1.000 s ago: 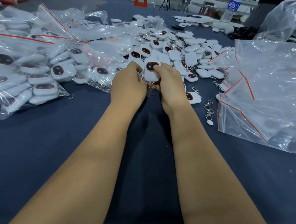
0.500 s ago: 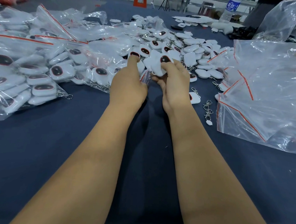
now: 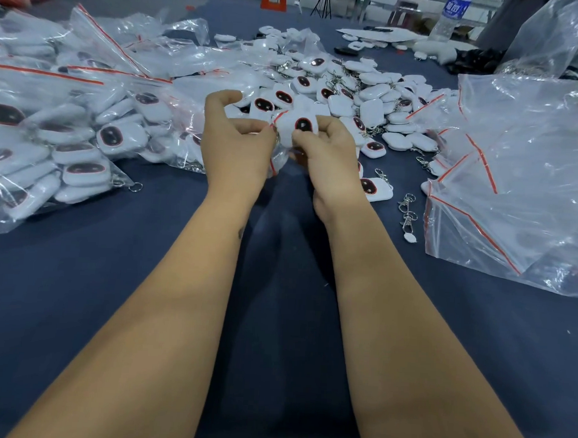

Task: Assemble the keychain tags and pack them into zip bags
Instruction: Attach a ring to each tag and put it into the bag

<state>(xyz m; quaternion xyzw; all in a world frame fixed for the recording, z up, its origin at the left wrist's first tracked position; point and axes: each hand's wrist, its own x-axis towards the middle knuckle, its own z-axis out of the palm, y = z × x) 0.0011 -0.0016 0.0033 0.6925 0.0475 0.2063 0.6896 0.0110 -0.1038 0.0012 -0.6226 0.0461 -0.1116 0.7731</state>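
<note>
Both hands meet above the dark blue table (image 3: 76, 291), just in front of the loose pile of tags (image 3: 354, 91); the right hand (image 3: 330, 167) pinches a white tag (image 3: 297, 127) with a dark oval face between thumb and curled fingers; the left hand (image 3: 234, 149), fingers curled, pinches the red-striped edge of a small zip bag (image 3: 277, 161) touching that tag; filled bags (image 3: 67, 133) lie to the left, empty bags (image 3: 524, 171) to the right.

The surface (image 3: 76, 291) is covered in matt dark blue cloth, the zip bags (image 3: 524, 184) are thin, glossy, crinkly clear plastic, the keychain tags (image 3: 370, 112) are smooth white plastic with shiny dark insets, and the loose clasps (image 3: 408, 210) look like bright metal.
</note>
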